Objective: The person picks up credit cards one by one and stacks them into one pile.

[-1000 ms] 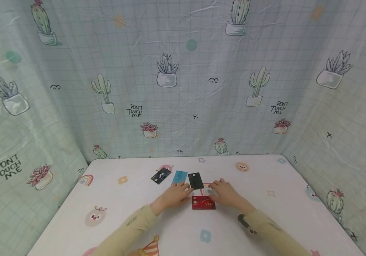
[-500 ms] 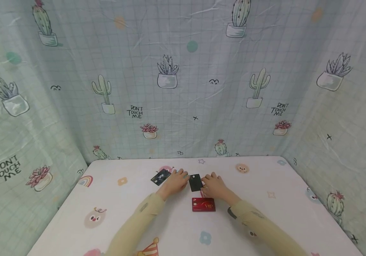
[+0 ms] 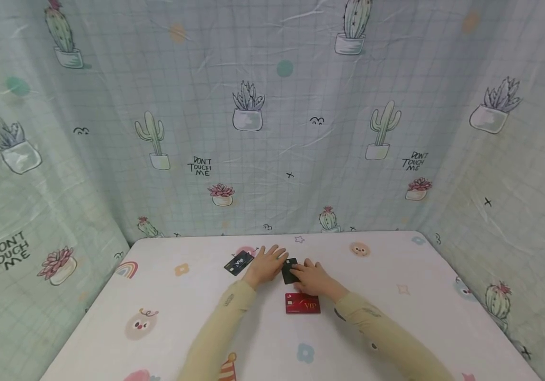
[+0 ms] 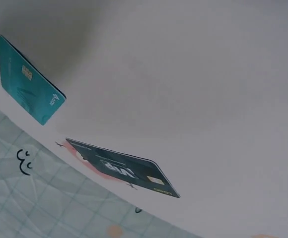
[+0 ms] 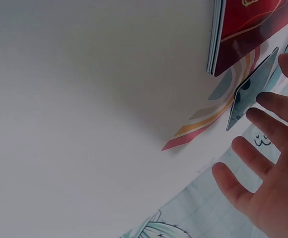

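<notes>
My left hand (image 3: 266, 264), fingers spread forward, is over the spot of the blue card (image 4: 30, 82), which it hides in the head view. Only one fingertip of it shows clearly in the left wrist view, apart from the card. My right hand (image 3: 313, 277) reaches over the right side of a black card (image 3: 288, 271). In the right wrist view its fingers are loosely extended, with fingertips at that card's edge; whether they touch it I cannot tell. A dark VIP card (image 3: 239, 263) lies left of my left hand. Nearer me lies a red VIP card (image 3: 303, 304).
The red card's edge shows several layers, like a stack, in the right wrist view. All the cards lie on a white patterned tabletop (image 3: 177, 307). A cactus-print cloth (image 3: 272, 159) rises behind the table's far edge and along both sides.
My left hand has moved forward and slightly right, covering the blue card in the head view. My right hand has moved left and now overlaps the black card. The red card stays put.
</notes>
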`<act>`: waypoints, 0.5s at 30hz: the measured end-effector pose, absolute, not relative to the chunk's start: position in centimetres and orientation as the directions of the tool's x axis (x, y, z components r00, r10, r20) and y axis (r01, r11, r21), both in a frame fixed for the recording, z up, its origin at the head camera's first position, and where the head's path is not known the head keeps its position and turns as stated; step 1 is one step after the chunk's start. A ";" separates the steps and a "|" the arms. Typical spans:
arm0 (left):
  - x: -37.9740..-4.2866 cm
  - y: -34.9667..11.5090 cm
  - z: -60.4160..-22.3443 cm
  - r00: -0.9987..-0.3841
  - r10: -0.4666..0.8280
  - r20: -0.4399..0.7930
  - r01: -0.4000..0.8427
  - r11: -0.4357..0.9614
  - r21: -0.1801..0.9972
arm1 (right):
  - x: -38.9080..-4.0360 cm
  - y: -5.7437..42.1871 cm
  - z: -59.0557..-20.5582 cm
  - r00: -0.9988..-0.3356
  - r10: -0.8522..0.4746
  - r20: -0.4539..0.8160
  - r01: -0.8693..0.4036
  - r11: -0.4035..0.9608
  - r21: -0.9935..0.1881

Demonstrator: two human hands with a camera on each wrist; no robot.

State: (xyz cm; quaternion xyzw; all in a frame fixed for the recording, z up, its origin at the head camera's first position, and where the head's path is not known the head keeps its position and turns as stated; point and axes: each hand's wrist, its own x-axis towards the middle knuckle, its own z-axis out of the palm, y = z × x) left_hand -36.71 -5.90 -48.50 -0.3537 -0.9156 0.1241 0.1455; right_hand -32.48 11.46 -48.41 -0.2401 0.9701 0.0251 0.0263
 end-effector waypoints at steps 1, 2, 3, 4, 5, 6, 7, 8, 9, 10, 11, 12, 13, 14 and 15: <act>-36.7 -5.9 -48.5 -0.712 0.679 0.178 0.609 0.724 -0.324 | -32.5 11.4 -48.5 -0.883 -0.465 -0.068 -0.468 0.882 0.045; -36.7 -5.8 -48.6 -0.718 0.674 0.173 0.605 0.728 -0.322 | -32.6 11.4 -48.5 -0.882 -0.464 -0.078 -0.468 0.882 0.055; -36.7 -5.8 -48.6 -0.725 0.669 0.167 0.601 0.732 -0.321 | -32.6 11.4 -48.6 -0.882 -0.464 -0.086 -0.470 0.880 0.067; -36.7 -5.8 -48.5 -0.735 0.661 0.156 0.598 0.738 -0.312 | -32.6 11.4 -48.6 -0.880 -0.465 -0.096 -0.472 0.878 0.077; -36.6 -5.7 -48.5 -0.742 0.655 0.147 0.596 0.743 -0.305 | -32.6 11.4 -48.7 -0.879 -0.466 -0.105 -0.475 0.876 0.084; -36.6 -5.7 -48.5 -0.752 0.646 0.130 0.590 0.748 -0.303 | -32.7 11.4 -48.8 -0.877 -0.467 -0.114 -0.477 0.874 0.091; -36.6 -5.6 -48.5 -0.763 0.637 0.115 0.582 0.753 -0.306 | -32.7 11.4 -48.9 -0.875 -0.468 -0.123 -0.480 0.872 0.094; -36.5 -5.6 -48.5 -0.773 0.626 0.100 0.574 0.758 -0.310 | -32.7 11.4 -48.9 -0.873 -0.470 -0.132 -0.483 0.870 0.099; -36.5 -5.5 -48.5 -0.784 0.615 0.086 0.566 0.765 -0.307 | -32.7 11.4 -49.0 -0.871 -0.471 -0.137 -0.485 0.868 0.101; -36.5 -5.5 -48.5 -0.795 0.602 0.070 0.558 0.772 -0.306 | -32.7 11.4 -49.0 -0.870 -0.472 -0.141 -0.487 0.868 0.098; -36.4 -5.4 -48.5 -0.805 0.591 0.053 0.550 0.777 -0.307 | -32.6 11.4 -49.0 -0.869 -0.474 -0.143 -0.488 0.867 0.097; -36.4 -5.4 -48.5 -0.814 0.580 0.039 0.542 0.781 -0.309 | -32.6 11.5 -49.0 -0.868 -0.476 -0.145 -0.491 0.866 0.093; -36.3 -5.4 -48.4 -0.821 0.571 0.023 0.537 0.785 -0.309 | -32.5 11.5 -49.0 -0.866 -0.479 -0.144 -0.493 0.865 0.088; -36.3 -5.4 -48.4 -0.826 0.564 0.008 0.534 0.787 -0.308 | -32.4 11.6 -48.9 -0.865 -0.482 -0.142 -0.495 0.865 0.084; -36.2 -5.4 -48.4 -0.829 0.558 -0.006 0.533 0.788 -0.307 | -32.3 11.6 -48.9 -0.863 -0.484 -0.141 -0.497 0.864 0.077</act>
